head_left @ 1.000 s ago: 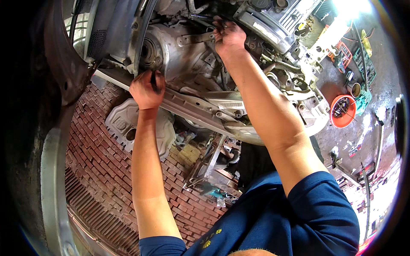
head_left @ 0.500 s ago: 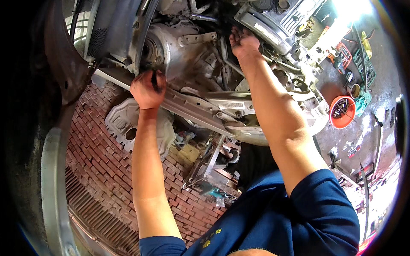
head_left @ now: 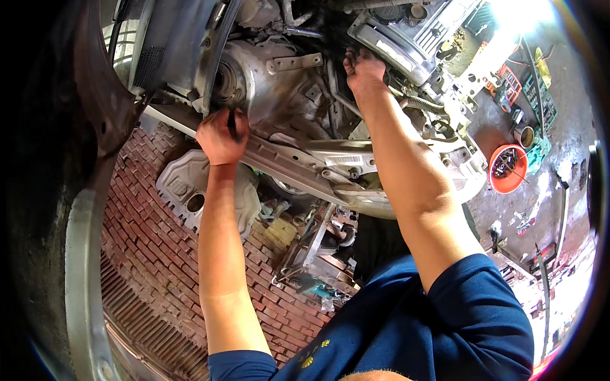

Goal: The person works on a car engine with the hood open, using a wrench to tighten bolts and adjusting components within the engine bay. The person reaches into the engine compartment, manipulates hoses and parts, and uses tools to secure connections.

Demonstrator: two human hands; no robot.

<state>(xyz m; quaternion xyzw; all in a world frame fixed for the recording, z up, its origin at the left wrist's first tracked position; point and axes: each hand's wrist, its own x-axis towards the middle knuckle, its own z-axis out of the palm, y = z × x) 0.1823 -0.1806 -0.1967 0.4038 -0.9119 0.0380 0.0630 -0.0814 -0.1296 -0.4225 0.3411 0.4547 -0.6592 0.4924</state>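
My left hand (head_left: 222, 134) is closed in a fist at the metal fender rail (head_left: 279, 160), just below the round strut tower (head_left: 230, 81). A dark patch shows between its thumb and fingers; whether that is a held thing or grime I cannot make out. My right hand (head_left: 364, 68) reaches into the engine bay, its fingers curled beside the engine (head_left: 397, 47). What those fingers grip, if anything, is hidden in shadow. Near it, a shiny metal rod or pipe (head_left: 304, 32) runs toward the dark gap. A bracket (head_left: 297, 61) with holes sits on the strut tower.
A pale moulded cover (head_left: 175, 187) lies on the brick floor (head_left: 146, 235) below my left forearm. An orange bowl (head_left: 508, 181) of small metal parts stands at right, near tool cases (head_left: 540, 105). A metal cart (head_left: 321, 254) holding parts is below the fender.
The view has shifted slightly. Both hands keep nearly the same places, with the left still at the rail and the right beside the engine.
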